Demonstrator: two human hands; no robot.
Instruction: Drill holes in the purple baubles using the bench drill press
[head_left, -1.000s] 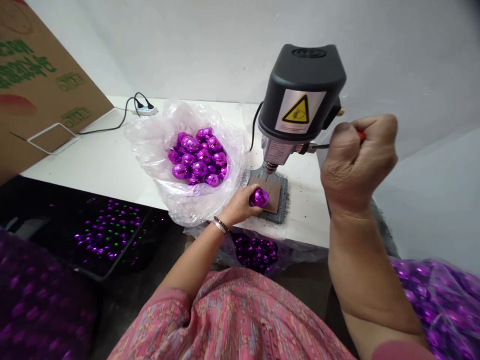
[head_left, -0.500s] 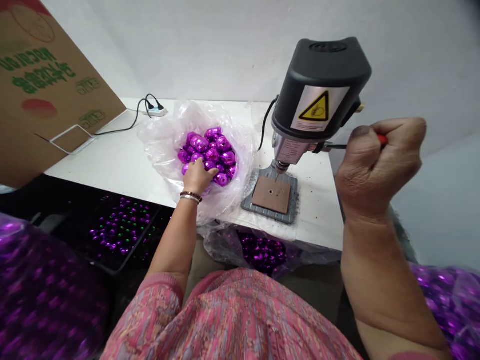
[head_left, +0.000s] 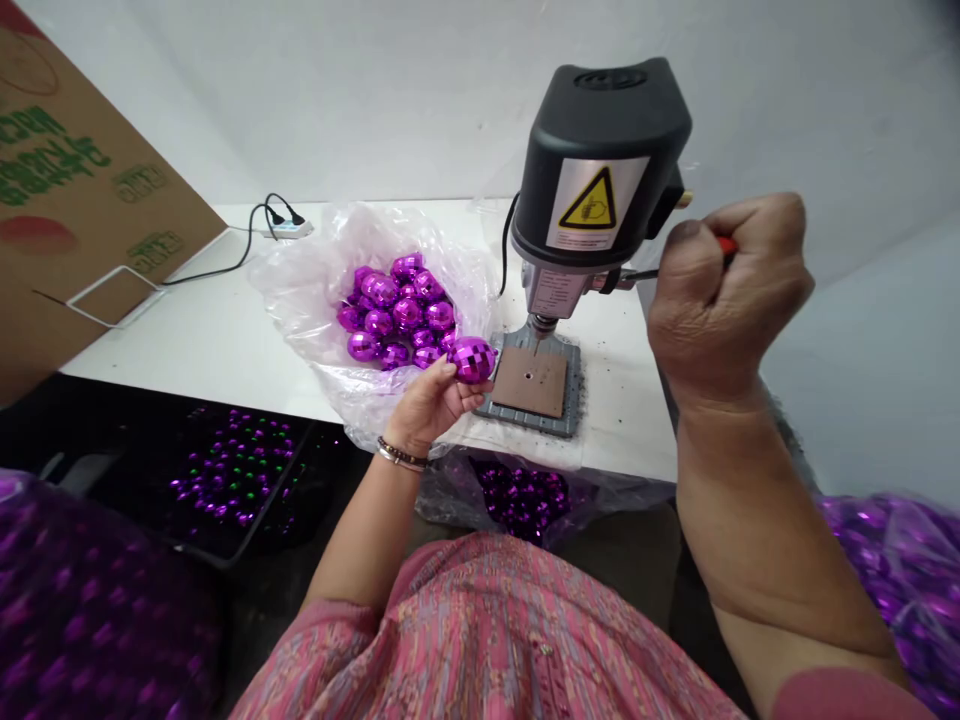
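My left hand is shut on a purple mirrored ornament ball, holding it just left of the brown pad on the grey base of a black bench drill. The ball hangs clear of the pad, beside the drill bit. My right hand is raised in a fist around the drill's red-tipped feed lever. A clear plastic bag holds a heap of similar purple balls.
A white table carries a power strip with a black cable. A cardboard sheet leans at the left. Below the table edge are a black tray of purple and green balls and a bag of dark purple balls.
My left hand has come back from the heap in the bag with a purple ball and moved right, close to the pad. My right hand stays on the lever.
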